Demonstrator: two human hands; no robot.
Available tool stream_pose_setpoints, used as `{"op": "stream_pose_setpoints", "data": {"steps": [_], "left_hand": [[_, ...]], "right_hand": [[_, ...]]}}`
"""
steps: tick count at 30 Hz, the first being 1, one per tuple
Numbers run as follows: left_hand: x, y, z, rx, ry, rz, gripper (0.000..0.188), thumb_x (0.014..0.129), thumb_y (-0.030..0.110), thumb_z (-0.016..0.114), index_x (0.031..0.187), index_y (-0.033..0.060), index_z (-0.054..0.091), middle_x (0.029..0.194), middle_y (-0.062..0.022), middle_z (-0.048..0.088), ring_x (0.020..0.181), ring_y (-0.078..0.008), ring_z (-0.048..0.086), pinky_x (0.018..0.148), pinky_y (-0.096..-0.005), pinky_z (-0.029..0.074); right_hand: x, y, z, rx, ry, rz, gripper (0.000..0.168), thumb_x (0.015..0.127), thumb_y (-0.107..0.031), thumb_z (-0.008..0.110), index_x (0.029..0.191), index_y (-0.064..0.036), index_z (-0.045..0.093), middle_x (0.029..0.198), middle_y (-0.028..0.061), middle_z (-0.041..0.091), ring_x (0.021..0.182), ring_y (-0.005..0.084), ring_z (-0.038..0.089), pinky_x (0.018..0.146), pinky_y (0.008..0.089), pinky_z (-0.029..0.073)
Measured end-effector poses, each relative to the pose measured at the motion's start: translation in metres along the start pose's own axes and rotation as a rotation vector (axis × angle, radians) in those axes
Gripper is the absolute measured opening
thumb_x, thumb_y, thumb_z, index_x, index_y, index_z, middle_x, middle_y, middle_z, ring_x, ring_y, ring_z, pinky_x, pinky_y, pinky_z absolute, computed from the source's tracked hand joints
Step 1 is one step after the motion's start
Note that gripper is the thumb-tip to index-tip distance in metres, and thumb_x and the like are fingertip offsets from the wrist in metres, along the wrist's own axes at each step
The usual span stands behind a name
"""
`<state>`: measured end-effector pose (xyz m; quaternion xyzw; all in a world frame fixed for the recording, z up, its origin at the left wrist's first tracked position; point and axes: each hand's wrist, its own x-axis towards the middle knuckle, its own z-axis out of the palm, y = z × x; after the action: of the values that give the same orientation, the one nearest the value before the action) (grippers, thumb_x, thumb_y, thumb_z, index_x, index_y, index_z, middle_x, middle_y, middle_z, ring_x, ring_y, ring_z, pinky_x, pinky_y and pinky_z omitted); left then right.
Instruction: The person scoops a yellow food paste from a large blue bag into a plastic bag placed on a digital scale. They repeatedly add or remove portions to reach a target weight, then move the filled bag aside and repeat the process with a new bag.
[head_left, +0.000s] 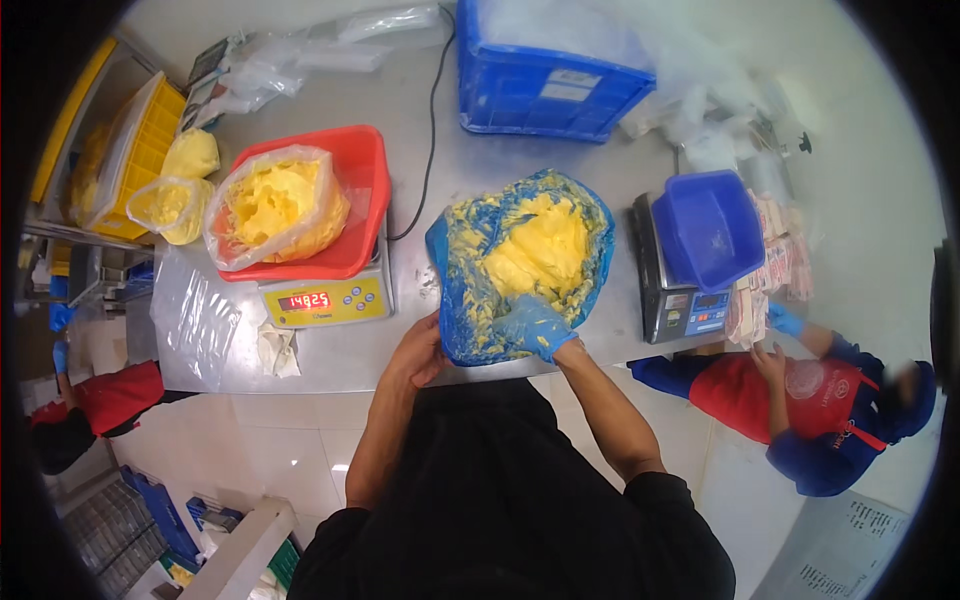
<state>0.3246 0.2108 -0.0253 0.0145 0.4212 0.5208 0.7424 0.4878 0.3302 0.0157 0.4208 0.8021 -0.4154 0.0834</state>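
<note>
In front of me an opened blue plastic bag (454, 247) lies on the steel table, its inside smeared with a soft yellow, butter-like mass (544, 247). My right hand (536, 328), in a blue glove streaked with yellow, reaches into the bag at the mass's near edge; its fingertips are partly hidden. Bare, my left hand (421, 351) grips the bag's near left edge, its fingers curled against the plastic. To the left, a clear bag (277, 206) of the same yellow stuff sits in a red plastic tub (367, 172) on a yellow-fronted digital scale (326, 304) with a lit display.
A blue crate (555, 94) stands at the back. On the right, a blue-violet tub (709, 225) rests on another scale (664, 315), beside stacked packets (769, 262) and a co-worker (802, 405). Smaller yellow-filled bags (180, 206), plastic sheets (195, 322) and a cloth (277, 350) lie left.
</note>
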Motion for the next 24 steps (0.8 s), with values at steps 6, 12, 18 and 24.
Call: {"op": "stream_pose_setpoints", "data": {"steps": [6,12,18,24], "left_hand": [[0.036,-0.007,-0.001,0.543,0.123,0.119,0.033,0.086,0.013,0.054,0.115,-0.0033,0.054,0.101,-0.0105,0.063,0.083,-0.0143,0.062,0.072,-0.0268,0.049],[0.043,-0.001,0.000,0.064,0.211,0.332,0.027,0.085,0.002,0.049,0.110,-0.0024,0.057,0.100,-0.0106,0.064,0.087,-0.0174,0.063,0.078,-0.0302,0.051],[0.016,0.032,0.032,0.321,0.199,0.559,0.029,0.080,-0.004,0.047,0.105,-0.0006,0.061,0.096,-0.0068,0.065,0.087,-0.0127,0.060,0.078,-0.0257,0.047],[0.012,0.060,0.103,0.767,0.141,0.666,0.021,0.084,0.001,0.047,0.097,-0.0025,0.063,0.087,-0.0032,0.064,0.080,-0.0080,0.055,0.073,-0.0236,0.045]], "right_hand": [[0.010,-0.001,0.035,-0.023,-0.045,-0.206,0.035,0.077,-0.032,0.061,0.089,0.000,0.064,0.085,0.0230,0.063,0.079,0.0359,0.061,0.072,0.0433,0.046],[0.017,0.013,-0.015,0.210,-0.441,-0.322,0.034,0.083,-0.024,0.057,0.111,-0.005,0.059,0.106,0.0140,0.062,0.098,0.0281,0.058,0.085,0.0347,0.045],[0.042,0.075,-0.054,0.680,-0.164,-0.676,0.030,0.087,-0.009,0.051,0.115,-0.004,0.058,0.117,0.0114,0.058,0.107,0.0171,0.054,0.090,0.0309,0.044],[0.059,0.014,-0.077,-0.305,-0.220,-0.797,0.030,0.085,-0.018,0.053,0.112,-0.007,0.061,0.112,0.0108,0.061,0.105,0.0252,0.056,0.089,0.0325,0.043]]}}
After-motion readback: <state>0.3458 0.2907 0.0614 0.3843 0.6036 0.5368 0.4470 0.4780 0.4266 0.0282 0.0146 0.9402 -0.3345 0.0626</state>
